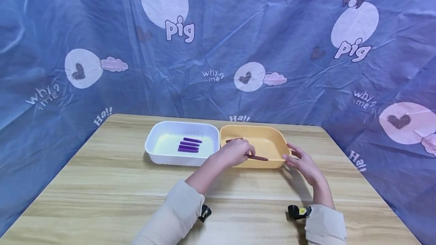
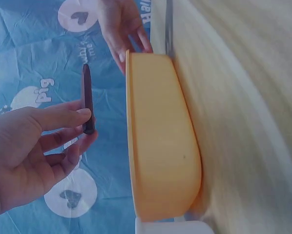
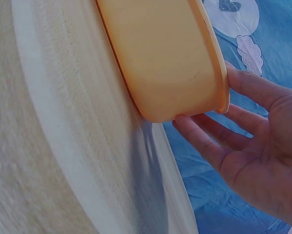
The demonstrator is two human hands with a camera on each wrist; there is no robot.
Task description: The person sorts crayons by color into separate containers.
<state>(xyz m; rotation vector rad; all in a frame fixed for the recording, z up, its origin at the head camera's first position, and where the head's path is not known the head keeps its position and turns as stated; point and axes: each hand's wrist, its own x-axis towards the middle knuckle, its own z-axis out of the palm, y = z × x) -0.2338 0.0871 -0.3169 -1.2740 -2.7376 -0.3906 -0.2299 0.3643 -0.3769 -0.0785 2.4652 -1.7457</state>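
Note:
My left hand (image 1: 235, 152) pinches a brown crayon (image 2: 87, 95) between thumb and fingers, above the near rim of the yellow bin (image 1: 269, 144). In the left wrist view the crayon stays apart from the bin's wall. Another brown crayon (image 1: 233, 140) lies in the yellow bin, partly hidden by the left hand. At the bin's near right corner, my right hand (image 1: 304, 165) holds on, thumb at the near rim and fingers against the end wall. Several purple crayons (image 1: 189, 144) lie side by side in the white bin (image 1: 158, 158).
Both bins stand side by side, touching, towards the back of the wooden table (image 1: 112, 184). A blue printed cloth (image 1: 211, 41) hangs behind the table and along its sides. Black straps (image 1: 298, 212) sit at both wrists.

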